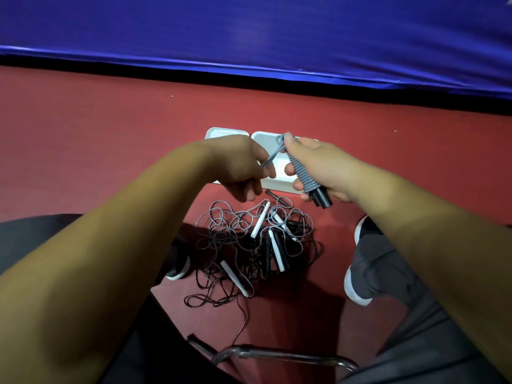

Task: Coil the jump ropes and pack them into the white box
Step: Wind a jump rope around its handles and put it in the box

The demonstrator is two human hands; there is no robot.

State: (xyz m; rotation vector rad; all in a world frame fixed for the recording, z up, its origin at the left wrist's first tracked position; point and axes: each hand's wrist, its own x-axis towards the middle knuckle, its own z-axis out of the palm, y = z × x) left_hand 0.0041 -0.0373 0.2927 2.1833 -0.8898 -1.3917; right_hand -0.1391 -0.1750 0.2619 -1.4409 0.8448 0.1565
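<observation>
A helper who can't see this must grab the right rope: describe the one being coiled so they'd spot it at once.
Over the white box on the red floor, beyond a tangled pile of ropes, the right hand grips the grey jump rope while the left hand pinches its loose end. Unlike the pile's sprawling ropes, its cord is wound tightly round black handles.

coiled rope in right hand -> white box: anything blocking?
Nothing visible. The right hand holds the coiled rope right at the open box; the left hand pinches its loose end. The hands hide part of the box's inside; what shows is bare. The tangled pile lies nearer the person.
</observation>
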